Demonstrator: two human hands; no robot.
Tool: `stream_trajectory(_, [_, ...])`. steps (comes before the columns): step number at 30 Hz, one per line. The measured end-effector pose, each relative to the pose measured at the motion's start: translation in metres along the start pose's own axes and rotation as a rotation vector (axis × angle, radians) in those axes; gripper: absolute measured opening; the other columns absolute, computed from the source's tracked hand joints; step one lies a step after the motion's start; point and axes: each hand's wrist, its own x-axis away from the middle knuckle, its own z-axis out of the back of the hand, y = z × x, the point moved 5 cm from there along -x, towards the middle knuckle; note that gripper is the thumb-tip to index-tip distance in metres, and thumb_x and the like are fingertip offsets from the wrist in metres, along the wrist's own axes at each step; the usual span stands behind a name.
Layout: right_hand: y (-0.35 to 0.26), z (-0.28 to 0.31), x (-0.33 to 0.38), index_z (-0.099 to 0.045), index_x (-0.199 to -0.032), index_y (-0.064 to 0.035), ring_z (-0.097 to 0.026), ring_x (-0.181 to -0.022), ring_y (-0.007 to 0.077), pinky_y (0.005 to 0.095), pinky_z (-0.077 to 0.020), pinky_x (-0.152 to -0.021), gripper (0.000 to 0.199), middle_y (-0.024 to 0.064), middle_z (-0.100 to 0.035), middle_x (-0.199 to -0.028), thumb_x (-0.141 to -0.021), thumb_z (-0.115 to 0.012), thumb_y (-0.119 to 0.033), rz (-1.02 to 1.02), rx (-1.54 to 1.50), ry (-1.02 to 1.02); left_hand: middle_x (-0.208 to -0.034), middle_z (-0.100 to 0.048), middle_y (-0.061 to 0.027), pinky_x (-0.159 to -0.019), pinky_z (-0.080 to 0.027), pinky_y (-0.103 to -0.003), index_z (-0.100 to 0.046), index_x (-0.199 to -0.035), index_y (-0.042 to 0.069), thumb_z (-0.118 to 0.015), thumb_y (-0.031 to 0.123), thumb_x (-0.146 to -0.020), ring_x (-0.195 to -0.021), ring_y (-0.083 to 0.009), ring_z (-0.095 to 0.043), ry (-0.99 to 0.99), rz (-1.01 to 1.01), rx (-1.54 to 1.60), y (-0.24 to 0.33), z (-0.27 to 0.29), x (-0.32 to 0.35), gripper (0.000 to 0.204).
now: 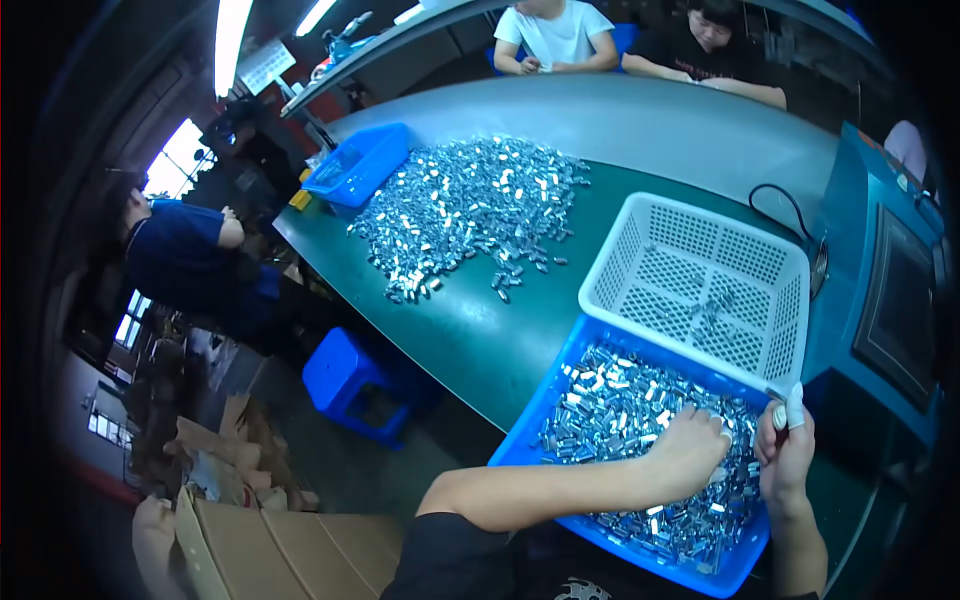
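My left hand (690, 456) reaches over a blue plastic bin (520, 438) filled with small shiny metal pieces (608, 410). Its fingers curl down among the pieces, and whatever they hold is hidden. At the bin's right edge, close to the near corner of a white perforated basket (690, 354), is my right hand (786, 452). White covers wrap some of its fingertips. Those fingers are bent together in a pinch; what lies between them is too small to make out. A few metal pieces (712, 304) lie on the basket's bottom.
A big heap of metal pieces (480, 205) spreads over the green tabletop (490, 345), beside another blue bin (360, 165). A teal machine (885, 270) stands at right. Left of the table are a blue stool (350, 375) and cardboard boxes (300, 550). Other people sit opposite and stand at left.
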Motion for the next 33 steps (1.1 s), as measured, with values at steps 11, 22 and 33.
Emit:
stream_trajectory(11, [0.004, -0.001, -0.005, -0.047, -0.072, -0.0061, -0.029, -0.036, 0.0048, 0.0192, -0.0224, -0.032, 0.041, -0.0017, -0.038, -0.048, -0.097, -0.036, -0.037, -0.003, -0.030, -0.047, -0.082, -0.060, -0.0143, -0.076, -0.044, -0.041, -0.060, -0.078, 0.001, -0.067, 0.011, -0.066, -0.085, -0.0302, -0.058, 0.045, 0.012, 0.077, -0.020, -0.001, -0.008, 0.017])
stream_trajectory(22, [0.000, -0.009, 0.003, -0.050, -0.072, -0.0090, -0.033, -0.039, 0.0044, 0.0197, -0.0229, -0.036, 0.031, -0.0026, -0.042, -0.053, -0.094, -0.042, -0.029, -0.033, -0.011, -0.034, -0.078, -0.061, -0.0100, -0.066, -0.048, -0.031, -0.062, -0.084, 0.002, -0.069, 0.017, -0.078, -0.072, -0.0190, -0.060, 0.266, 0.100, 0.648, -0.044, 0.028, -0.008, 0.018])
stream_trajectory(33, [-0.006, 0.006, 0.002, -0.049, -0.069, -0.0087, -0.034, -0.046, 0.0030, 0.0191, -0.0261, -0.042, 0.038, -0.0028, -0.045, -0.056, -0.097, -0.041, -0.034, -0.013, 0.087, -0.080, -0.092, -0.063, -0.0079, -0.075, -0.047, -0.025, -0.059, -0.091, -0.002, -0.069, 0.001, -0.077, -0.083, -0.0110, -0.058, 0.336, -0.007, 0.747, -0.026, 0.046, -0.017, 0.018])
